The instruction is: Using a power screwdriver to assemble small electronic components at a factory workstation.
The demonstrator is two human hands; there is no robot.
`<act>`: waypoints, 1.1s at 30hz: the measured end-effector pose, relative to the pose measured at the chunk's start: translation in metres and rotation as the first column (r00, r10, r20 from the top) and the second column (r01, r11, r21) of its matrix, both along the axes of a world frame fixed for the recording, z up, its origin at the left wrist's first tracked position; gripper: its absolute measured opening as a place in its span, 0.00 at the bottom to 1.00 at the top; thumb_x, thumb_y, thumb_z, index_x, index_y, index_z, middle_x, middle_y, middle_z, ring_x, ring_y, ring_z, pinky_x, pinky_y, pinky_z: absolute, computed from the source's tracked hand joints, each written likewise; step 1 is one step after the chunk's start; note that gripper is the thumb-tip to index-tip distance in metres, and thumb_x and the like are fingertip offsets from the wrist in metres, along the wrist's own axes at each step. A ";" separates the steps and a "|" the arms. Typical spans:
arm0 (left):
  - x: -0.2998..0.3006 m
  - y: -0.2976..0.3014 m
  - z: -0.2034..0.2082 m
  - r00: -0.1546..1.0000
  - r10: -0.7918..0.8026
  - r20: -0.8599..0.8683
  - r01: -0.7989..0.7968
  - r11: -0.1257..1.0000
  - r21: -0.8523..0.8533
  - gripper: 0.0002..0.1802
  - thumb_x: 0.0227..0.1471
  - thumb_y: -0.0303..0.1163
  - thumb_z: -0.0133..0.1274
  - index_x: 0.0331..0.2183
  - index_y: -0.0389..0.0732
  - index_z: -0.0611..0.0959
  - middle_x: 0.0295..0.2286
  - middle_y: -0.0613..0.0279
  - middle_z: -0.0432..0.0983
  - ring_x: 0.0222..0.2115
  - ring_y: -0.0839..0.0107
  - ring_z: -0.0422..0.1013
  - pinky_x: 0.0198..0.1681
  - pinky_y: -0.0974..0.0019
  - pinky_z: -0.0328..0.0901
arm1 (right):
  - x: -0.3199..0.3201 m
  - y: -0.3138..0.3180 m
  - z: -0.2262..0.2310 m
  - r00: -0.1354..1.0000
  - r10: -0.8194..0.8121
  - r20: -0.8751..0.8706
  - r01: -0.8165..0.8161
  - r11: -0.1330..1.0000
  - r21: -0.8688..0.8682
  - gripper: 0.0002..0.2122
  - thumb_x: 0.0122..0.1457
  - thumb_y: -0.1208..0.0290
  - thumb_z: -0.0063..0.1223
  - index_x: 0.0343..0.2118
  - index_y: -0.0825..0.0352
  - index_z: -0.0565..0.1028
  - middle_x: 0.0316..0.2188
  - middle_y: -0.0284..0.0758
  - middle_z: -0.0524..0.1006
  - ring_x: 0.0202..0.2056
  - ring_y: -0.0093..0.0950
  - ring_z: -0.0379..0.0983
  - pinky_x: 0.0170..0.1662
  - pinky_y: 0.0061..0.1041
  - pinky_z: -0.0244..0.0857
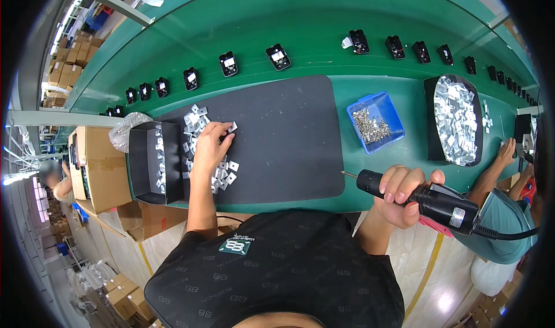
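Observation:
My left hand (211,146) is over the left part of the black mat (283,143), thumb and fingers closed on a small square metal plate (233,127) with a hole in it. Loose plates (224,176) of the same kind lie around and under that hand. My right hand (399,196) grips a black corded electric screwdriver (445,205) at the mat's right edge. Its thin bit (349,174) points left and touches nothing I can make out. Beyond it stands a blue bin (354,107) with small screws (370,127) inside.
A black box (144,160) holding plates stands left, beside a cardboard carton (104,172). Another black tray (431,120), heaped with metal plates, is at the right. Black device housings (228,64) line the green conveyor (318,50) along the back. A co-worker's arm (491,169) reaches in at the far right.

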State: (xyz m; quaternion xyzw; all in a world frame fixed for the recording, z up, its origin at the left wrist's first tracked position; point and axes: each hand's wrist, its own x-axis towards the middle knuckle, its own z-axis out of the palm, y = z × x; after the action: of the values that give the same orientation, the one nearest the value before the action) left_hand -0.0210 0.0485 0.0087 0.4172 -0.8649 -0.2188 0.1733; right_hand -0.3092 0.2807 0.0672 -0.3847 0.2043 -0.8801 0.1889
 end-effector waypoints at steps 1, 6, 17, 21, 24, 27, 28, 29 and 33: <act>0.000 0.000 -0.001 1.000 0.027 0.008 -0.027 1.000 0.001 0.13 0.41 0.24 0.59 0.34 0.35 0.80 0.29 0.55 0.74 0.26 0.63 0.72 0.33 0.65 0.68 | 0.000 0.000 0.001 1.000 -0.001 0.007 0.001 1.000 0.002 0.25 0.53 0.70 0.55 0.50 0.62 0.56 0.20 0.31 0.69 0.17 0.23 0.67 0.24 0.23 0.65; -0.010 -0.001 0.001 0.994 0.087 0.062 -0.086 0.996 -0.012 0.11 0.41 0.23 0.59 0.32 0.35 0.79 0.28 0.55 0.74 0.25 0.66 0.72 0.30 0.67 0.67 | 0.001 -0.001 -0.001 1.000 0.001 0.017 -0.001 1.000 0.009 0.25 0.52 0.69 0.55 0.50 0.63 0.56 0.20 0.31 0.69 0.17 0.23 0.66 0.23 0.23 0.64; -0.119 -0.017 0.013 0.982 -0.011 -0.191 0.056 0.971 0.231 0.08 0.44 0.28 0.59 0.28 0.35 0.80 0.21 0.62 0.77 0.23 0.78 0.72 0.30 0.73 0.67 | -0.008 0.009 0.004 0.997 -0.059 0.046 0.057 0.997 0.044 0.25 0.52 0.68 0.57 0.49 0.62 0.57 0.18 0.30 0.67 0.16 0.23 0.64 0.24 0.24 0.63; -0.220 -0.048 0.026 0.944 -0.162 -0.288 0.232 0.946 0.227 0.10 0.43 0.31 0.60 0.27 0.34 0.81 0.22 0.65 0.76 0.25 0.79 0.70 0.29 0.72 0.64 | -0.006 0.014 0.013 0.991 -0.065 0.114 0.053 0.993 0.104 0.25 0.51 0.67 0.59 0.48 0.62 0.57 0.17 0.30 0.67 0.17 0.23 0.64 0.24 0.24 0.63; -0.289 -0.080 0.015 0.929 -0.262 -0.261 0.283 0.958 0.044 0.11 0.40 0.34 0.62 0.26 0.37 0.83 0.25 0.58 0.78 0.29 0.70 0.73 0.34 0.66 0.65 | -0.005 0.013 0.016 0.985 -0.061 0.158 0.041 0.991 0.130 0.26 0.51 0.67 0.59 0.48 0.63 0.57 0.16 0.30 0.66 0.16 0.23 0.64 0.23 0.23 0.63; -0.331 -0.103 -0.018 0.942 -0.262 -0.212 0.266 0.964 -0.007 0.12 0.38 0.37 0.63 0.26 0.40 0.84 0.31 0.54 0.78 0.32 0.65 0.74 0.37 0.63 0.65 | -0.006 0.011 0.015 0.980 -0.010 0.197 -0.011 0.994 0.104 0.26 0.50 0.69 0.59 0.49 0.63 0.57 0.16 0.30 0.66 0.17 0.23 0.65 0.24 0.23 0.64; -0.340 -0.106 -0.022 0.963 -0.220 -0.158 0.245 0.956 0.160 0.13 0.36 0.38 0.64 0.26 0.40 0.85 0.32 0.55 0.78 0.32 0.66 0.73 0.39 0.62 0.65 | -0.007 0.012 0.015 0.982 -0.019 0.187 0.000 0.995 0.101 0.26 0.50 0.69 0.59 0.49 0.63 0.57 0.16 0.30 0.66 0.17 0.23 0.65 0.24 0.23 0.64; -0.345 -0.101 -0.024 0.960 -0.234 -0.154 0.252 0.962 0.108 0.13 0.36 0.38 0.64 0.26 0.40 0.85 0.30 0.56 0.79 0.30 0.67 0.74 0.37 0.63 0.65 | -0.007 0.013 0.013 0.982 -0.015 0.189 -0.003 0.995 0.097 0.25 0.50 0.70 0.59 0.48 0.63 0.57 0.16 0.31 0.66 0.17 0.23 0.65 0.24 0.24 0.64; -0.363 -0.100 -0.029 0.979 -0.181 -0.091 0.196 0.960 0.202 0.12 0.38 0.37 0.63 0.26 0.40 0.84 0.24 0.59 0.79 0.26 0.71 0.74 0.32 0.66 0.67 | -0.010 0.014 0.012 0.981 -0.011 0.192 -0.006 0.996 0.088 0.25 0.50 0.72 0.57 0.48 0.65 0.57 0.16 0.32 0.67 0.17 0.24 0.65 0.25 0.25 0.65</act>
State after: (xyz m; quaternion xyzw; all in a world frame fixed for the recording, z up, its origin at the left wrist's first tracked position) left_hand -0.3839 -0.0514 -0.0208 0.3406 -0.8661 -0.3390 0.1376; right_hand -0.3191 0.2951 0.0792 -0.2889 0.2244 -0.9034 0.2236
